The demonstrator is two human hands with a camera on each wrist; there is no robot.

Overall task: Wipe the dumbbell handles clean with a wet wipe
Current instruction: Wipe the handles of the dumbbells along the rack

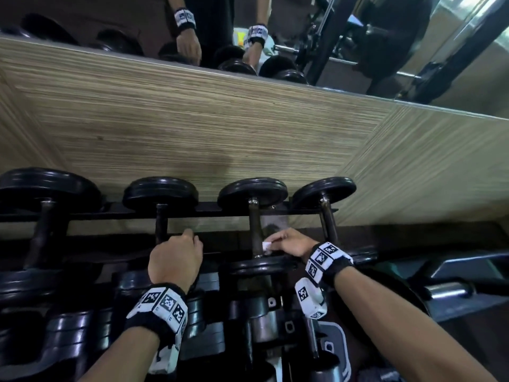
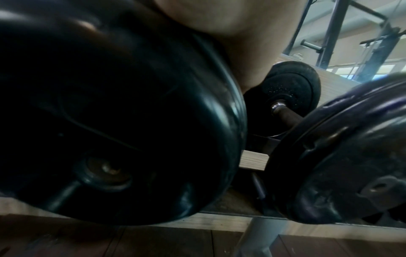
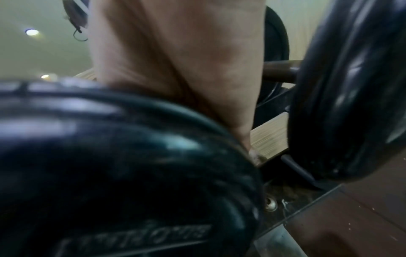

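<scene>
Lining black rack [image 1: 225, 209] against wood-grain wall panel [image 1: 192, 128]: four black dumbbells. Third dumbbell handle [image 1: 254, 230] under right hand [image 1: 289, 244], fingers pinching white wet wipe [image 1: 266, 247] against it. Left hand [image 1: 175, 257] curled round second dumbbell handle [image 1: 161, 221]. Plate lettering [image 3: 140, 236] blurred, unreadable.

Dumbbells [image 1: 254, 224] on rack [image 1: 209, 209], before wall [image 1: 192, 128]
</scene>
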